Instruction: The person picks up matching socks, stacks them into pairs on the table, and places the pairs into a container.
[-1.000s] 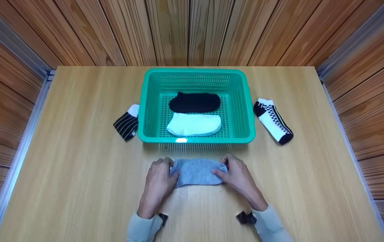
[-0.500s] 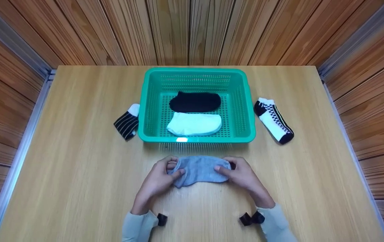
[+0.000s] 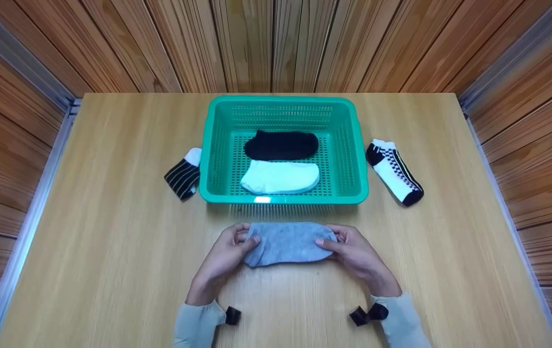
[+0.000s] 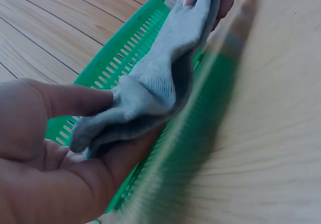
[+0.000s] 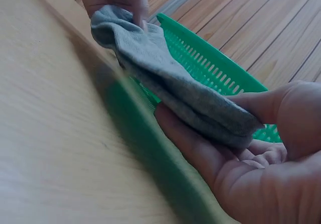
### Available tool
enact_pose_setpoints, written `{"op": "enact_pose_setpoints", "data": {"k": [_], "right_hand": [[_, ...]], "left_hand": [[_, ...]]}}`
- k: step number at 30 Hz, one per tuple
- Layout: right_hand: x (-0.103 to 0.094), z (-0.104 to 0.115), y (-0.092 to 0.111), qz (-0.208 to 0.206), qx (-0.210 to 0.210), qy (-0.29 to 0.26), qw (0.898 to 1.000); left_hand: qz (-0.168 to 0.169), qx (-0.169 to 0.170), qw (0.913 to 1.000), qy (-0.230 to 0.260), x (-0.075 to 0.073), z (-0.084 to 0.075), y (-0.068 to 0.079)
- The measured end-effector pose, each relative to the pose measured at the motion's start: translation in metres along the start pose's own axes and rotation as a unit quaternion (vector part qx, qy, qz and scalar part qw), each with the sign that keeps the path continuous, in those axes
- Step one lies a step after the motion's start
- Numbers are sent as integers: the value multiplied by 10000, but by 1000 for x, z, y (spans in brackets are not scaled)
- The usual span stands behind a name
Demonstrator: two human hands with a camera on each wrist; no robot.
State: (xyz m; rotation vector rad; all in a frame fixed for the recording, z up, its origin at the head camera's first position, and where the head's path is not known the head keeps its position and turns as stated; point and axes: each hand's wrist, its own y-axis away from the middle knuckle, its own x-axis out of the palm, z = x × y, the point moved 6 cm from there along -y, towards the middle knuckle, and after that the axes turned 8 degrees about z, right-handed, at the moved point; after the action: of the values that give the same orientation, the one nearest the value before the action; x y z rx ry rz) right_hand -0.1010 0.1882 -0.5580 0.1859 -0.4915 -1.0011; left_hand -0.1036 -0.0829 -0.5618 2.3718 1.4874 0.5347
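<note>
A grey sock (image 3: pixel 288 243) is stretched flat between both hands, in front of the basket. My left hand (image 3: pixel 225 253) pinches its left end, thumb on top and fingers beneath. At the other end my right hand (image 3: pixel 360 253) pinches it the same way. In the left wrist view the grey sock (image 4: pixel 155 78) shows two layers lying together, raised off the table. The right wrist view shows the grey sock (image 5: pixel 170 78) with its near end between thumb and fingers.
A green basket (image 3: pixel 283 199) holds a black sock pair (image 3: pixel 282 146) and a white sock pair (image 3: pixel 281 177). A striped black sock (image 3: pixel 181 179) lies left of it, a black-and-white checked sock (image 3: pixel 394 172) right. Wooden walls stand behind.
Both hands have lifted the grey sock off the table and drawn slightly apart, pulling it straighter. The fingers have moved beneath it. Basket and other socks stay put.
</note>
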Motion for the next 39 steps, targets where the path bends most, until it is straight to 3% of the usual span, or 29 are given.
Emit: {"op": "enact_pose_setpoints", "data": {"k": [7, 16, 22, 26, 31, 39], "right_hand": [[-4, 2, 7, 124, -103, -435, 9989], [-1, 19, 14, -185, -303, -204, 9992], [9, 43, 19, 310, -577, -294, 9974], [14, 59, 21, 522, -692, -274, 9959], [13, 79, 22, 426, -558, 73, 9975], [7, 115, 13, -53, -427, 472, 9980]], "left_hand": [[103, 23, 9998, -155, -3, 0, 3], [229, 186, 9987, -420, -8, -16, 12], [387, 232, 9969, -637, -12, -37, 20], [568, 312, 9965, -521, -16, -51, 24], [722, 495, 9949, -507, -20, -70, 24], [644, 765, 9917, -814, -30, -104, 17]]}}
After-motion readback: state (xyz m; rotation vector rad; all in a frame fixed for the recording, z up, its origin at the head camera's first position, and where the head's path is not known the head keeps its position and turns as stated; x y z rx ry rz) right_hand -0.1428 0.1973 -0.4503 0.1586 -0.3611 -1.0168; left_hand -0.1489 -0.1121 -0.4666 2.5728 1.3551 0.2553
